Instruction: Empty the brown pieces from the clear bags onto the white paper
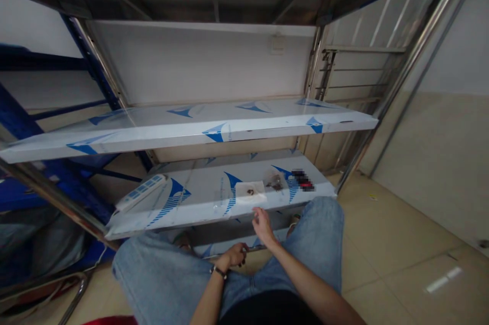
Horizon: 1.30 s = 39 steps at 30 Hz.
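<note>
Light denim jeans, dark wristband, bare forearms.

Evenly lit indoor view, soft daylight-like brightness, no harsh shadows. Pale glare on the film-covered steel shelves [214, 129], dim shade beneath the top shelf and at lower left. Strong wide-angle bending of straight posts toward the edges, slight overall softness, one small pixelated patch [303, 181].

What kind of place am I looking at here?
Probably a storeroom or workshop: a steel shelf rack with its blue-printed protective film on, blue racking beside it, bare tiled floor.
</note>
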Each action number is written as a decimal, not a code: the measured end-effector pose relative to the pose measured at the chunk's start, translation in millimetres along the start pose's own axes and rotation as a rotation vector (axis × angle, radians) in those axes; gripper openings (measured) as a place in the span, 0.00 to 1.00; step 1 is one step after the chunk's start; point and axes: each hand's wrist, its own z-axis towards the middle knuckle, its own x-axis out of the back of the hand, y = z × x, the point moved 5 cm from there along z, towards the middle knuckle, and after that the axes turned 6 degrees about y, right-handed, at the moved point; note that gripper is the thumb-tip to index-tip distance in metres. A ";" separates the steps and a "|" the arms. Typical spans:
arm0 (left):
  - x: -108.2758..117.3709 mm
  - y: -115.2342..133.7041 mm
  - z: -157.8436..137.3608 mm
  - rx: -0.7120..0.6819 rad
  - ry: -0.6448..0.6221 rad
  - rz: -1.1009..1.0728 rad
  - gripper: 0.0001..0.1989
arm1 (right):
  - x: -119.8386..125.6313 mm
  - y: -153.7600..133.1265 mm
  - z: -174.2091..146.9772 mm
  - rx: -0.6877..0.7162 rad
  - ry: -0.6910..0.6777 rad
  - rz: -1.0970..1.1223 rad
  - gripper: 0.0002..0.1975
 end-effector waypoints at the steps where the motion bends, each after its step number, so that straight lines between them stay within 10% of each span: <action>1: 1.4 -2.0 -0.6 0.001 0.030 0.000 0.21 | 11.4 -4.1 13.6 0.051 0.020 -0.091 0.29; 11: -5.1 -19.5 5.8 0.038 -0.001 0.023 0.25 | 61.7 48.8 116.8 -0.141 -0.445 -0.811 0.37; 21: 0.9 -0.5 1.3 -0.063 0.027 0.016 0.25 | 71.6 51.4 116.3 -0.042 -0.248 -0.720 0.34; 30: 28.8 27.4 -0.8 -0.182 0.349 -0.236 0.11 | 105.6 22.1 56.4 -0.050 0.312 0.186 0.25; 36: 38.9 36.4 -1.0 -0.276 0.364 -0.813 0.35 | 24.6 37.9 -21.2 -0.636 0.128 0.853 0.20; 39: 47.3 39.9 -8.8 -0.309 0.412 -0.906 0.34 | 5.8 29.1 -23.4 -0.702 -0.007 0.941 0.22</action>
